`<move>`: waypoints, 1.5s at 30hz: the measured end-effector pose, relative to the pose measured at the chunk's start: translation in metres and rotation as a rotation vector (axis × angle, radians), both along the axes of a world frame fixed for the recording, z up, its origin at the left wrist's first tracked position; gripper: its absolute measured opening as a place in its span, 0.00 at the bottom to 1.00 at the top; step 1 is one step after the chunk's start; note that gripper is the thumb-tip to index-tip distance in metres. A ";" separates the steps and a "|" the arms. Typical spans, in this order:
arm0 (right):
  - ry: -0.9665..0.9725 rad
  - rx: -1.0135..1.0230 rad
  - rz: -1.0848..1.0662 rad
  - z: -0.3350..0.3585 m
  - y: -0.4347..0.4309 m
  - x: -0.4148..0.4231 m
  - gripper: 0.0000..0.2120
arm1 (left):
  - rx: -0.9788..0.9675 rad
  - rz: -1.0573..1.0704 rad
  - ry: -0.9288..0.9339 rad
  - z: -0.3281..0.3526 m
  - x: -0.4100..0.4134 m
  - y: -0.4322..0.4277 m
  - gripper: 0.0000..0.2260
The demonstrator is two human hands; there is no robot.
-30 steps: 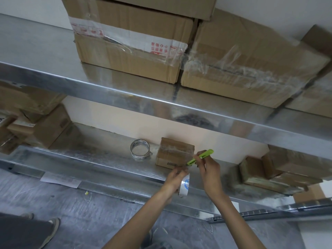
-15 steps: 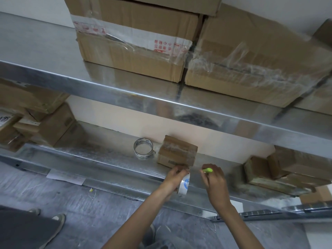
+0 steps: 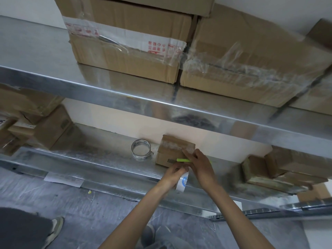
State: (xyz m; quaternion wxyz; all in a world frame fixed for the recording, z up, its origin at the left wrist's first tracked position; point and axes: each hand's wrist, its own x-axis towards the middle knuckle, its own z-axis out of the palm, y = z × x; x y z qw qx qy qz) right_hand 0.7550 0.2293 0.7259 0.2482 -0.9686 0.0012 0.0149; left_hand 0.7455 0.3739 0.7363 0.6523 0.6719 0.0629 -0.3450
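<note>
A small taped cardboard box (image 3: 172, 150) stands on the lower metal shelf (image 3: 107, 164). My left hand (image 3: 175, 174) grips a roll of tape (image 3: 182, 183) with a white and blue core, just in front of the box. My right hand (image 3: 199, 165) holds a thin green cutter (image 3: 183, 160) that lies level against the box's front right corner, its fingers touching the box's taped top edge.
A near-empty tape ring (image 3: 141, 150) lies left of the box. More cartons sit at the shelf's left (image 3: 45, 130) and right (image 3: 287, 168). Large cartons (image 3: 129, 44) fill the upper shelf (image 3: 161, 105). Another person's shoe (image 3: 55, 229) is on the floor at lower left.
My right hand dropped, then moved up and left to the box, bringing the green cutter from a raised slant to level against the box. The left hand stayed in place with the roll.
</note>
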 end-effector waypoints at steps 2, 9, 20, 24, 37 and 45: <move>-0.108 -0.127 0.059 0.002 0.002 -0.003 0.09 | 0.015 -0.050 -0.014 -0.001 0.002 0.007 0.09; -0.230 -0.150 0.076 -0.004 0.005 -0.011 0.14 | 0.072 -0.186 0.017 0.004 0.006 0.025 0.08; -0.094 0.029 0.053 -0.004 -0.001 -0.017 0.22 | 0.125 -0.167 0.066 -0.025 -0.008 0.061 0.09; -0.070 0.032 0.080 -0.002 -0.002 -0.019 0.25 | 0.087 -0.184 0.021 -0.009 -0.004 0.048 0.10; -0.117 0.026 -0.264 0.022 -0.038 -0.021 0.14 | -0.030 -0.192 -0.019 0.014 0.006 0.038 0.06; 0.133 -0.057 -0.273 -0.051 -0.051 -0.002 0.13 | -0.081 -0.217 -0.069 0.031 0.005 0.031 0.11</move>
